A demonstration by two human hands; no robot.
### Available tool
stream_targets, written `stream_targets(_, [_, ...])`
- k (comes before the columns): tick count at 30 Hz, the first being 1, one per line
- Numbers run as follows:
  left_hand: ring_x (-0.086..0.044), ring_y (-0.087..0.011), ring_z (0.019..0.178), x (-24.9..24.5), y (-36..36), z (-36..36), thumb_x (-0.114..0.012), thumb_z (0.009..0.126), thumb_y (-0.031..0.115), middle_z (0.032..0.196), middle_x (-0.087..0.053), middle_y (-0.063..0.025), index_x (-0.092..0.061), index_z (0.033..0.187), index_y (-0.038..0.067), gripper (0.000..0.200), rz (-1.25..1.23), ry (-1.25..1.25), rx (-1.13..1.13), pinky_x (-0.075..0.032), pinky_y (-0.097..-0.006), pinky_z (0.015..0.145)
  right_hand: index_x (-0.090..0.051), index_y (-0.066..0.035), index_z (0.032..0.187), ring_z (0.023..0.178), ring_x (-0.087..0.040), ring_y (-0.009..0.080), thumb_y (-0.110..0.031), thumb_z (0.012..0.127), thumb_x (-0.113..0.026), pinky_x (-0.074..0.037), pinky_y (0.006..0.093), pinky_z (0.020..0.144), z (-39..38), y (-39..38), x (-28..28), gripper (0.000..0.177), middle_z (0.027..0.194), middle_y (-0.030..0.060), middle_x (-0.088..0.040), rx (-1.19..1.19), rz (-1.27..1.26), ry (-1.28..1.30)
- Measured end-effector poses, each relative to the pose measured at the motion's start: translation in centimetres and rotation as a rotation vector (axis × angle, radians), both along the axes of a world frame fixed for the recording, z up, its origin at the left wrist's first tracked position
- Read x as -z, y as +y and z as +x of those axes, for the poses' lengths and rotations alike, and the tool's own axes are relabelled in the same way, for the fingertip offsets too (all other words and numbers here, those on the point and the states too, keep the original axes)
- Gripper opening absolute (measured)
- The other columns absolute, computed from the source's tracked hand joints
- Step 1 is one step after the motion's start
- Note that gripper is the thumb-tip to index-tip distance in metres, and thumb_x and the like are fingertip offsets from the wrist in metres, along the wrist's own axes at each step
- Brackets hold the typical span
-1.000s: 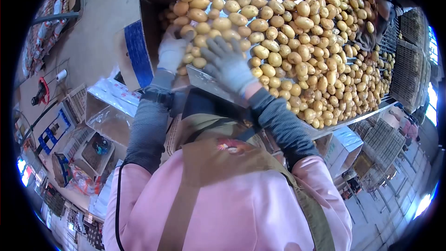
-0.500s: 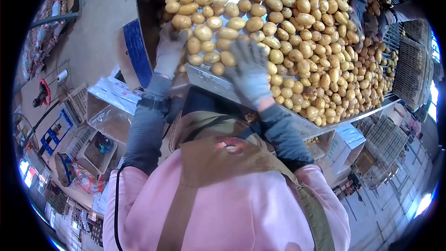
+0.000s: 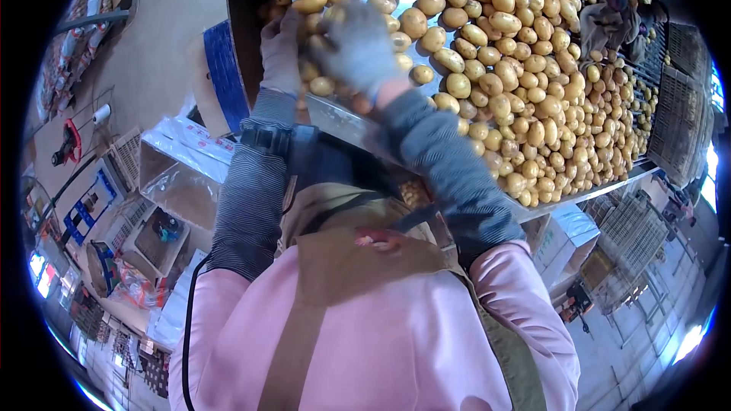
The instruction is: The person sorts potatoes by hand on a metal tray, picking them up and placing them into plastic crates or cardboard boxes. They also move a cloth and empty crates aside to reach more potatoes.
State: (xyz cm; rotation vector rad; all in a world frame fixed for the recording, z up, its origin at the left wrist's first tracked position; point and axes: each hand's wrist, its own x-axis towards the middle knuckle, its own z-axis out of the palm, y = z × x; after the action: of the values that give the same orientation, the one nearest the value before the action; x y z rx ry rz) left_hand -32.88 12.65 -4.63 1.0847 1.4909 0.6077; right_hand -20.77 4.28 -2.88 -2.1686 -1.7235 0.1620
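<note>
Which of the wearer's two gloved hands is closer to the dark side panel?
The left hand, just beside the dark side panel; the right hand, motion-blurred, is farther in over the potatoes.

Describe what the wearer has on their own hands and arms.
The left hand and the right hand wear pale grey-white fabric gloves. Finely striped dark grey-and-white oversleeves cover both forearms, over pale pink long sleeves. A dark band circles the left wrist area.
</note>
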Motion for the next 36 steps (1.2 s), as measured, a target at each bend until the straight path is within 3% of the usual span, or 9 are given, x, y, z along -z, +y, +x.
stream_targets(4, [-0.059,-0.0140,0.107,2.3,-0.8,-3.6,-0.065,0.095,0.022,0.118,-0.066,-0.0093,-0.061,0.124,0.000,0.037,0.053,0.052,0.287,-0.046,-0.0293,0.095,-0.066,-0.015,0.113,0.108,-0.057,0.0278,-0.015,0.080,-0.064,-0.040,0.0464,0.105,-3.0,-8.2,-1.3,0.033,0.110,0.0081,-0.061,-0.179,0.115,0.158])
stream_targets(8, [-0.060,-0.0161,0.113,-2.6,-3.5,-3.2,-0.070,0.094,0.020,0.125,-0.065,-0.0109,-0.057,0.132,-0.003,0.046,0.188,0.001,0.258,-0.046,-0.0292,0.099,-0.065,-0.012,0.117,0.114,-0.057,0.0312,-0.019,0.079,-0.070,-0.039,0.0501,0.107,-2.9,-12.9,-3.5,0.039,0.125,0.0110,-0.059,0.046,0.013,-0.005])
stream_targets(14, [-0.058,-0.0208,0.116,-0.9,-2.6,-0.7,-0.063,0.100,0.027,0.127,-0.063,-0.0150,-0.051,0.139,-0.003,0.051,0.057,-0.111,0.200,-0.046,-0.0309,0.100,-0.066,-0.008,0.114,0.103,-0.062,0.0369,-0.021,0.089,-0.062,-0.046,0.0514,0.092,0.4,-5.3,-4.3,0.029,0.113,0.0155,-0.066,-0.025,-0.140,0.607])
stream_targets(16, [-0.059,-0.0203,0.114,-2.7,-1.8,-0.9,-0.061,0.101,0.030,0.125,-0.064,-0.0148,-0.052,0.139,-0.003,0.051,0.015,-0.084,0.185,-0.046,-0.0299,0.099,-0.066,-0.007,0.109,0.095,-0.063,0.0377,-0.028,0.090,-0.061,-0.047,0.0520,0.087,5.8,-2.3,-4.8,0.029,0.101,0.0154,-0.067,0.196,0.055,0.438])
stream_targets(20, [-0.060,-0.0179,0.110,0.0,-0.8,-1.4,-0.054,0.104,0.035,0.123,-0.065,-0.0131,-0.059,0.129,-0.006,0.048,0.059,-0.217,0.207,-0.046,-0.0276,0.096,-0.067,-0.010,0.119,0.127,-0.047,0.0337,-0.049,0.090,-0.060,-0.032,0.0565,0.105,6.9,1.4,1.2,0.049,0.130,0.0125,-0.058,0.197,0.208,-0.189])
stream_targets(21, [-0.062,-0.0130,0.091,-1.5,-1.0,-0.6,-0.054,0.103,0.034,0.103,-0.068,-0.0087,-0.065,0.112,-0.002,0.038,-0.012,-0.239,0.062,-0.050,-0.0289,0.078,-0.067,-0.011,0.118,0.125,-0.048,0.0338,-0.049,0.088,-0.062,-0.032,0.0558,0.106,4.3,1.1,-0.2,0.048,0.129,0.0121,-0.058,0.101,0.097,-0.102])
stream_targets(25, [-0.063,-0.0136,0.093,-0.5,-1.5,-2.3,-0.067,0.097,0.031,0.107,-0.067,-0.0078,-0.067,0.112,-0.003,0.037,-0.128,-0.535,0.014,-0.052,-0.0275,0.083,-0.068,-0.015,0.115,0.119,-0.051,0.0337,-0.032,0.082,-0.072,-0.040,0.0517,0.102,-2.6,-7.1,-2.7,0.038,0.126,0.0122,-0.057,-0.111,-0.028,0.187])
stream_targets(29, [-0.063,-0.0180,0.101,2.7,-1.6,-4.8,-0.074,0.092,0.024,0.118,-0.064,-0.0122,-0.059,0.124,-0.006,0.046,0.075,0.161,0.399,-0.052,-0.0299,0.087,-0.062,-0.012,0.124,0.121,-0.050,0.0376,-0.022,0.081,-0.072,-0.041,0.0522,0.101,-2.1,-15.5,-0.4,0.045,0.126,0.0142,-0.056,0.156,0.067,0.312])
stream_targets(36, [-0.063,-0.0258,0.107,1.2,-3.7,-1.4,-0.074,0.090,0.024,0.121,-0.062,-0.0190,-0.047,0.138,-0.005,0.062,0.099,0.034,0.187,-0.050,-0.0334,0.092,-0.055,-0.011,0.135,0.130,-0.047,0.0393,-0.025,0.089,-0.066,-0.038,0.0520,0.108,-0.1,-7.3,-2.0,0.049,0.131,0.0154,-0.058,-0.230,-0.013,0.313])
